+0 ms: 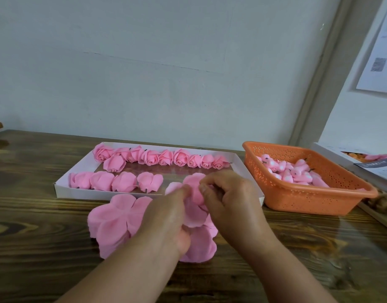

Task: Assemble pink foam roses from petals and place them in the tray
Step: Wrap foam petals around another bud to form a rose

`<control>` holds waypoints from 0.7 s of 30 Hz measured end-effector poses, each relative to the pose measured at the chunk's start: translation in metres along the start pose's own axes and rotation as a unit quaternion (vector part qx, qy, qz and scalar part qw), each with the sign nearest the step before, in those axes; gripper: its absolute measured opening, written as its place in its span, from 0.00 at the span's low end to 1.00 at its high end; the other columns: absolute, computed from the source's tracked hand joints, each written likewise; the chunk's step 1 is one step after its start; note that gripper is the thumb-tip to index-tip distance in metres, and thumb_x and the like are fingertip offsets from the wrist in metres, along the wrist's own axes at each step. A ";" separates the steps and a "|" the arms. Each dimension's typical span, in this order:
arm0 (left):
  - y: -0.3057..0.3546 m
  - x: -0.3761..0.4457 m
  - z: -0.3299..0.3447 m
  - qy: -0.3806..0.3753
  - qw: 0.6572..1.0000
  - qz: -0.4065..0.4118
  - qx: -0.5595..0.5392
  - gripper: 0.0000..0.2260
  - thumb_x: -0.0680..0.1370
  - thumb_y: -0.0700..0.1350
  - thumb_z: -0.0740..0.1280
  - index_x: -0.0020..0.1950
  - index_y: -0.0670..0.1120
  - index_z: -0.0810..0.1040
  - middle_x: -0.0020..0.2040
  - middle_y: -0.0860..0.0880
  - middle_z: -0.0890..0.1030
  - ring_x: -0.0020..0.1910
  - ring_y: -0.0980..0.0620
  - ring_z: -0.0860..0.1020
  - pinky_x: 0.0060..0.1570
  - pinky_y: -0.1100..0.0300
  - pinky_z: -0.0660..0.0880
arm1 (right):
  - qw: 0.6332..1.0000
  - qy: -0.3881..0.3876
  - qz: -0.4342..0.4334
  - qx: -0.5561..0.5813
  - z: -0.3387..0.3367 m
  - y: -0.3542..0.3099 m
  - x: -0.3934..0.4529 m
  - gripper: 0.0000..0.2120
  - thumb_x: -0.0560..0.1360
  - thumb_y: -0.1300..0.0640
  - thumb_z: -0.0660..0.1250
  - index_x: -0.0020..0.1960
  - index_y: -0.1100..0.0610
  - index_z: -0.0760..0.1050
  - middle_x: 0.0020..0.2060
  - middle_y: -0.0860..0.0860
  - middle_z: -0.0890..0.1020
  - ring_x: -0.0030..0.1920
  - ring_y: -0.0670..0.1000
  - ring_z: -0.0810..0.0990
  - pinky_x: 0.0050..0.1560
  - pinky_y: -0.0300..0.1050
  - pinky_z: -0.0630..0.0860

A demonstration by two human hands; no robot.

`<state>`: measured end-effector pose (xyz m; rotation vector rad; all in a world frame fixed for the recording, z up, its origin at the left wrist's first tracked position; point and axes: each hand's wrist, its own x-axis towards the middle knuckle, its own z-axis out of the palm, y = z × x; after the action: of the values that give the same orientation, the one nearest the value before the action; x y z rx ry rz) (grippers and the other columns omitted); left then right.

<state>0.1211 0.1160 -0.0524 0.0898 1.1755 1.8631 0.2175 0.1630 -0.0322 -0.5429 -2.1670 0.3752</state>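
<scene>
My left hand [166, 217] and my right hand [232, 200] meet above a pile of flat pink foam petal sheets [114, 219] on the table. Both hands pinch a pink petal piece [193, 193] between their fingertips, just in front of the tray. The white tray [63, 180] holds a back row of finished pink roses [157, 157] and a front row of several pink roses lying on their sides [114, 181]. What lies under my palms is hidden.
An orange perforated basket [319, 202] with several pink rose cores stands right of the tray. A box and papers [374, 167] sit at the far right edge. The wooden table [35, 237] meets a pale wall behind.
</scene>
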 end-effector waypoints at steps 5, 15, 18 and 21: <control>-0.009 0.004 -0.002 0.036 0.997 0.063 0.031 0.09 0.76 0.40 0.67 0.35 0.44 0.76 0.34 0.45 0.79 0.36 0.47 0.78 0.34 0.57 0.72 | 0.999 0.018 0.030 -0.013 0.011 0.001 -0.005 0.09 0.72 0.64 0.65 0.33 0.62 0.76 0.30 0.54 0.78 0.34 0.55 0.75 0.35 0.54 0.73; -0.012 -0.002 -0.010 0.002 0.980 0.147 0.131 0.12 0.74 0.36 0.63 0.31 0.44 0.79 0.28 0.48 0.78 0.38 0.46 0.75 0.40 0.53 0.69 | 0.992 -0.091 0.088 0.005 -0.001 0.001 0.014 0.06 0.72 0.63 0.65 0.39 0.58 0.80 0.27 0.38 0.72 0.31 0.38 0.72 0.30 0.30 0.67; -0.015 -0.005 -0.012 -0.043 0.976 0.163 0.141 0.10 0.74 0.32 0.61 0.43 0.39 0.81 0.25 0.47 0.78 0.34 0.48 0.79 0.38 0.56 0.74 | 0.987 -0.132 0.087 -0.001 -0.002 0.000 0.013 0.07 0.73 0.61 0.66 0.38 0.56 0.80 0.29 0.39 0.74 0.31 0.40 0.73 0.29 0.31 0.68; -0.013 -0.004 -0.014 -0.033 0.979 0.153 0.127 0.13 0.74 0.32 0.63 0.49 0.48 0.80 0.31 0.48 0.84 0.39 0.53 0.82 0.45 0.56 0.75 | 0.987 -0.133 0.086 0.001 -0.002 -0.001 0.010 0.07 0.74 0.61 0.66 0.39 0.56 0.80 0.31 0.41 0.75 0.32 0.42 0.73 0.31 0.36 0.70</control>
<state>0.1254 0.1056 -0.0684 0.4962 1.4106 1.9439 0.2133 0.1677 -0.0239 -0.7164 -2.3811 0.5715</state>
